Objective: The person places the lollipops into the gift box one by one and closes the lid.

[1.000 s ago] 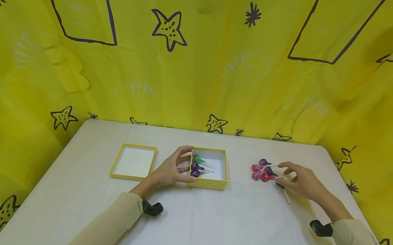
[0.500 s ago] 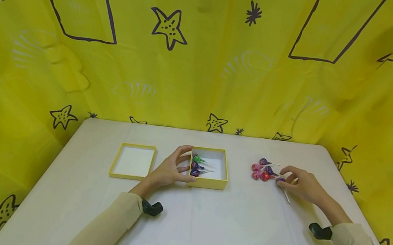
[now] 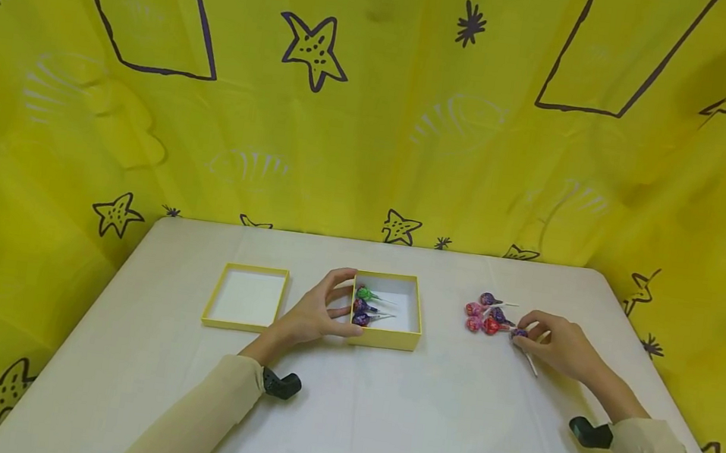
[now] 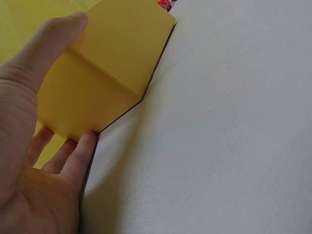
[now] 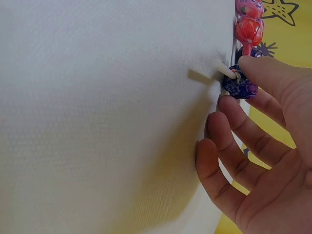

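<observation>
My left hand (image 3: pixel 313 313) grips the left side of a yellow box (image 3: pixel 383 338), thumb near the front corner and fingers along the side. Inside the white-lined box lie a green lollipop (image 3: pixel 365 293) and dark purple lollipops (image 3: pixel 361 319), heads to the left. Over on the right, my right hand (image 3: pixel 557 345) pinches the head of a dark purple lollipop (image 5: pixel 239 87) between thumb and forefinger. Its white stick slants toward the front, and the other fingers lie loosely bent. Left of this hand is a cluster with pink lollipops (image 3: pixel 473 323), a red lollipop (image 3: pixel 491 326) and purple lollipops (image 3: pixel 487 299).
A yellow-rimmed box lid (image 3: pixel 242 330) lies inside up, left of the left hand. White cloth covers the table (image 3: pixel 432 435). Yellow curtain (image 3: pixel 374 144) with dark drawings hangs behind it and on both sides.
My right hand has closed in on the nearest purple lollipop, its thumb and forefinger coming together at the candy head. The left hand and the box stay put.
</observation>
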Tool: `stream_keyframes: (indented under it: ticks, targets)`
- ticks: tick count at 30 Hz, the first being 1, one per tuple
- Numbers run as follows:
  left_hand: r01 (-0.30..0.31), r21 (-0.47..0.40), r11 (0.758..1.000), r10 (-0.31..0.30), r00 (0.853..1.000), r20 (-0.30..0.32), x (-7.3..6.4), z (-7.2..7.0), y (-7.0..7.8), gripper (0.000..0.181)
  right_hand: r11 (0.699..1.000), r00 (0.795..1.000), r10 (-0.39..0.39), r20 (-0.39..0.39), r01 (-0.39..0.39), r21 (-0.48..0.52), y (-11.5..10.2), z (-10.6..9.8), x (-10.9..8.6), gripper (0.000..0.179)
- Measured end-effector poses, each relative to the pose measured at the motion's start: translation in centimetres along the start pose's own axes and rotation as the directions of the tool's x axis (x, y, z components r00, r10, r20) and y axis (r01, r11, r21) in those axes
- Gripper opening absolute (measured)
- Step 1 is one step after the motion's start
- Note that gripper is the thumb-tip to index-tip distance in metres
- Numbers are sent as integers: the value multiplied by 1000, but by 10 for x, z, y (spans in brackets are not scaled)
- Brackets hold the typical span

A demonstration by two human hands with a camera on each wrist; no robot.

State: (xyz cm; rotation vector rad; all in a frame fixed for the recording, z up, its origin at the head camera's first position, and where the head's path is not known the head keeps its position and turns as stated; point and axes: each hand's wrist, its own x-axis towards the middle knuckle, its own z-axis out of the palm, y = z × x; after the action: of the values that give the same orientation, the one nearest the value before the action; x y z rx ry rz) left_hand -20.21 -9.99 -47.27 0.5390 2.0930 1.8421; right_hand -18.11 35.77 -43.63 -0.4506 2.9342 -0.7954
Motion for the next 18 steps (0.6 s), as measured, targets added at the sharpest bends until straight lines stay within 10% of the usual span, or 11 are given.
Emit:
stream_keyframes:
  ticks: [18]
  targets:
    - [1,6,1000,-1,1000,2,1,1,1,103,999,998,-36,45,35,10,-6,-10,1,22]
